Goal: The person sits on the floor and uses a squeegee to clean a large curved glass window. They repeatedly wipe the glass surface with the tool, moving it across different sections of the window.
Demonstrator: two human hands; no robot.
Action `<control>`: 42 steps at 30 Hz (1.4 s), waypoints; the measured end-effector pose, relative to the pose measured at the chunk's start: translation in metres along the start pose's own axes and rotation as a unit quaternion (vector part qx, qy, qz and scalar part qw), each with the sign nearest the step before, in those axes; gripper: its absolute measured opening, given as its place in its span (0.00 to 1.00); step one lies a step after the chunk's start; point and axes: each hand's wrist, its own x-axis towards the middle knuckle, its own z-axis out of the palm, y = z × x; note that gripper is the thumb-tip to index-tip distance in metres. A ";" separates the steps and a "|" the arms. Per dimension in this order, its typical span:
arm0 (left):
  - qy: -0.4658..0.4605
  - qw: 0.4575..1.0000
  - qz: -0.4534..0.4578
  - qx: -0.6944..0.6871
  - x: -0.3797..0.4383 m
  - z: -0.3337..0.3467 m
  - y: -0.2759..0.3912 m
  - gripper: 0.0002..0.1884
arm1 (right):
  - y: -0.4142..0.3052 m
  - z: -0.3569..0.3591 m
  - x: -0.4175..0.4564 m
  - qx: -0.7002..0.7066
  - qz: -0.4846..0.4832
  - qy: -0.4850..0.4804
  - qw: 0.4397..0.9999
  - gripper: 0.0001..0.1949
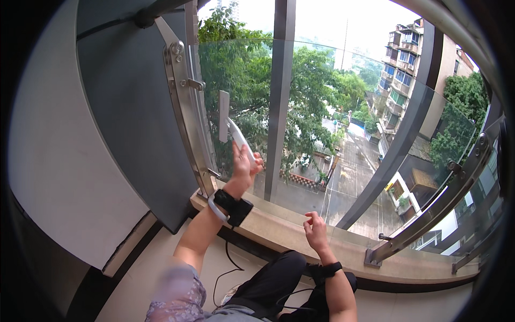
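My left hand [244,162] is closed around the pale handle of a window squeegee [240,139]. Its long, narrow head [224,116] stands nearly upright at the left part of a glass railing panel [249,100]; whether it touches the glass I cannot tell. A black device is strapped to my left wrist, beside a light-coloured bangle. My right hand [315,230] is held over the stone ledge [281,219], fingers loosely curled, with nothing visible in it. A black band circles the right wrist.
Steel railing posts flank the glass, one at left [187,112] and one at right [436,219]. Small clamps stick out from them. Dark window mullions [280,100] rise beyond the glass, with trees and buildings outside. Black cables hang near my bent legs. A grey panel [128,112] stands at left.
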 end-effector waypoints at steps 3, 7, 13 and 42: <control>-0.008 0.995 0.012 -0.102 0.037 -0.025 0.055 0.25 | -0.001 0.001 0.000 0.001 0.007 -0.006 1.000 0.12; 0.077 0.997 0.025 -0.015 0.043 -0.021 0.050 0.20 | -0.008 -0.001 0.000 0.000 0.005 -0.014 1.000 0.12; 0.072 0.997 -0.020 -0.006 0.004 -0.004 -0.006 0.28 | 0.002 0.006 -0.001 -0.049 -0.042 -0.010 0.998 0.13; 0.142 0.987 -0.066 -0.031 0.055 -0.174 -0.020 0.19 | -0.012 0.009 -0.006 -0.098 -0.086 -0.089 0.988 0.13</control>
